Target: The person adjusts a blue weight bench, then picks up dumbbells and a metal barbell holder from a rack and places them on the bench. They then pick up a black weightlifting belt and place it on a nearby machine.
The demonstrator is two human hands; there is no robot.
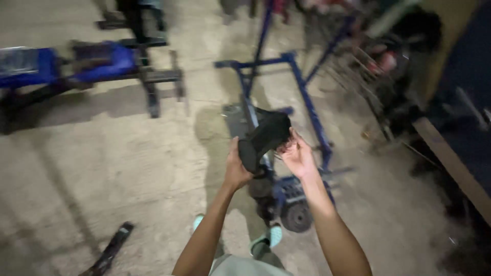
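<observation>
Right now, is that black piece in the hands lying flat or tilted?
Tilted. The black piece slants up to the right, its lower end in the left hand, its upper end at the right hand's fingertips, above the blue frame.
</observation>
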